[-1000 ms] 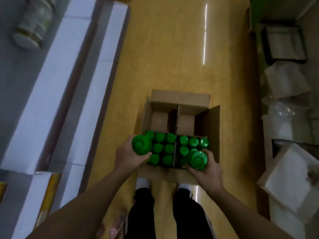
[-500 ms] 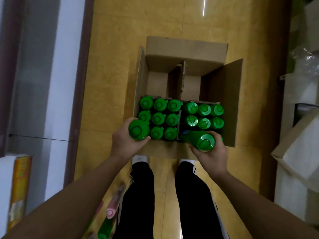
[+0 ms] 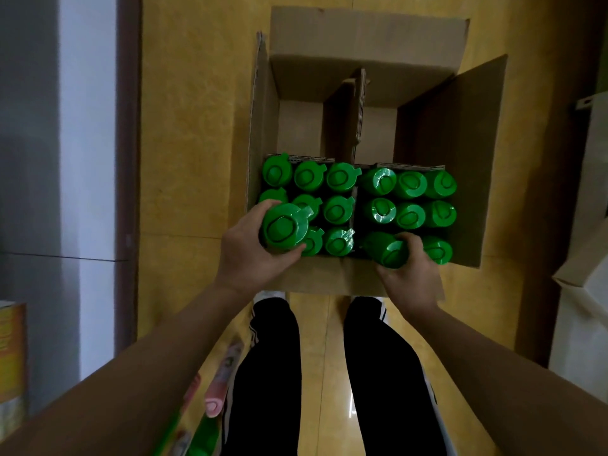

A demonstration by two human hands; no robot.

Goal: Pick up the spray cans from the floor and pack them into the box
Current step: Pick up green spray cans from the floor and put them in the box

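Note:
An open cardboard box [image 3: 368, 34] with a centre divider stands on the yellow floor in front of my feet. Several green-capped spray cans [image 3: 339, 177] stand packed in its near half, on both sides of the divider. My left hand [image 3: 250, 255] grips a green-capped can [image 3: 284, 227] upright over the box's near left corner. My right hand [image 3: 411, 278] grips another can [image 3: 386, 250], tilted, with its cap toward me, at the near edge of the right compartment. The box's far half holds nothing.
More spray cans [image 3: 214, 399] lie on the floor by my left leg, one with a pink cap. White shelving [image 3: 85, 126] runs along the left. Pale boxes [image 3: 585, 258] stand at the right edge. My legs in black trousers [image 3: 378, 373] are just behind the box.
The view has closed in on the box. Both hands have carried their cans forward over the box's near edge, the right can now dipping into the right compartment.

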